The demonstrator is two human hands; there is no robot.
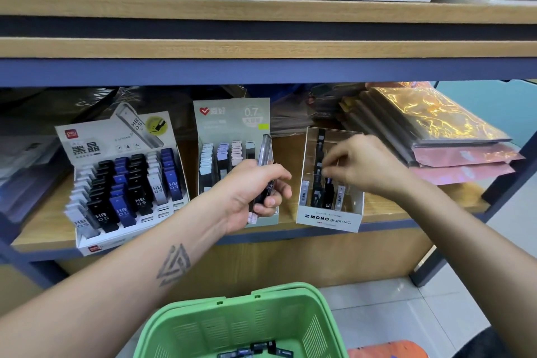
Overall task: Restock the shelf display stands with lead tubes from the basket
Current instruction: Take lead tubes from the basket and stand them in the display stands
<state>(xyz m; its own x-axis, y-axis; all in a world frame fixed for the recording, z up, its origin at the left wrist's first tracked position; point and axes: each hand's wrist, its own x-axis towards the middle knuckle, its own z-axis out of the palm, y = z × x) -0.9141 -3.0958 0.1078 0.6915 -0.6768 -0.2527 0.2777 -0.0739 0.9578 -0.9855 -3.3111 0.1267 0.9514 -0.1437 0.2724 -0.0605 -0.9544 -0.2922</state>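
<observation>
The left hand (pixel 255 189) curls its fingers round a bunch of lead tubes (pixel 263 166), while the right hand (pixel 366 163) pinches one tube over the clear display stand (pixel 329 212).

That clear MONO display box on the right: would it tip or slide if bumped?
Probably. The MONO box looks like thin clear plastic, tall and narrow, holding only a few tubes, so likely light. It stands near the shelf edge, so a shove from the right hand might slide it off.
</observation>
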